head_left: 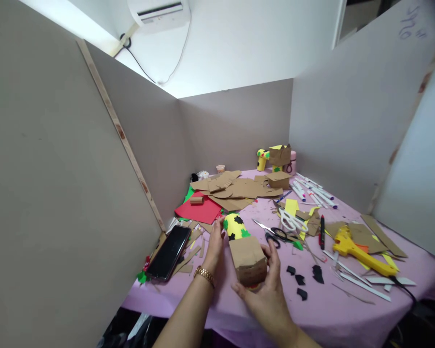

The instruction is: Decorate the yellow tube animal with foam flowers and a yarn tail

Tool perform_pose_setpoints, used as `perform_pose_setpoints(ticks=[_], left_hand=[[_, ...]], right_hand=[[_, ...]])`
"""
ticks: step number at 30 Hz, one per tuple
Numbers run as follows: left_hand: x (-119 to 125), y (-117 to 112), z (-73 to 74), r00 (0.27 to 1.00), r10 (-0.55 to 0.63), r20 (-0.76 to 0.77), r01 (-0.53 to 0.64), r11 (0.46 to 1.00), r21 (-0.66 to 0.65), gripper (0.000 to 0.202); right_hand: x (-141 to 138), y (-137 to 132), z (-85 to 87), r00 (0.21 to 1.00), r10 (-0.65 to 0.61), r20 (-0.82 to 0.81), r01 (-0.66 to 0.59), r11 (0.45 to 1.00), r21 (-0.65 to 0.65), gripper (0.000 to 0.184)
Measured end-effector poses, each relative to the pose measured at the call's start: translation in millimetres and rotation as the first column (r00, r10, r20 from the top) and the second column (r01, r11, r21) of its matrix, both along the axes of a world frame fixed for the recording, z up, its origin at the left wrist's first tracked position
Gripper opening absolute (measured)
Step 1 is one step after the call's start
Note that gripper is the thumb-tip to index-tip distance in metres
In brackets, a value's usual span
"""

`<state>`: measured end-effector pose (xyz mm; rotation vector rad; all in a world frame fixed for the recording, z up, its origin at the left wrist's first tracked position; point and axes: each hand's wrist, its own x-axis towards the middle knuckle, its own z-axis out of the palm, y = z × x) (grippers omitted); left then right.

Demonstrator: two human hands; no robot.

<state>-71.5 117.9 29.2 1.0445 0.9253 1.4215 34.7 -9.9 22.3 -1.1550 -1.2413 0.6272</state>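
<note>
A yellow paper-covered tube [235,226] with black and green leaf-shaped cutouts lies at the middle of the table. My left hand [216,246], with a gold watch on the wrist, holds its left side; some fingertips are hidden. Right in front of the tube is a small brown cardboard box [249,261], tilted toward me. My right hand [270,285] grips the box, fingers along its right side and thumb at its lower front edge. Whether box and tube are joined, I cannot tell. Black-handled scissors [273,232] lie beyond my right fingers.
A phone [169,252] lies at left by cardboard strips. Right of my hands are black paper scraps [300,280], a yellow glue gun [362,251] with a cord, and white-handled scissors [292,221]. Behind are cardboard sheets [239,188], red paper [197,210] and markers [313,191]. Grey partitions surround the table.
</note>
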Motion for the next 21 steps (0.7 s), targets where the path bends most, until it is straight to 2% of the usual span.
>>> perform_pose_setpoints(ticks=[4,9,12,15,21], left_hand=[[-1,0,-1.8,1.0,-0.006,0.027,0.005,1.0,0.03,0.05],[-10,-2,2.3,0.998,0.039,0.057,-0.041,0.998,0.041,0.036],[-15,-6,11.9,0.996,0.059,0.073,-0.062,0.998,0.026,0.026],[-17,-8,23.8,0.995,0.061,0.076,-0.062,0.998,0.009,0.023],[-13,1,44.6,0.998,0.064,0.012,-0.064,0.998,0.003,0.02]], right_hand=[[3,3,-3.5,0.998,0.021,-0.058,-0.022,1.0,-0.013,0.092],[36,10,5.3,0.998,0.059,-0.017,-0.059,0.998,-0.006,0.089],[66,24,15.8,0.987,0.155,0.041,-0.154,0.988,-0.017,0.084],[93,46,26.7,0.959,0.277,0.058,-0.271,0.958,-0.089,0.087],[121,84,50.8,0.947,0.318,-0.034,-0.32,0.94,-0.115,0.079]])
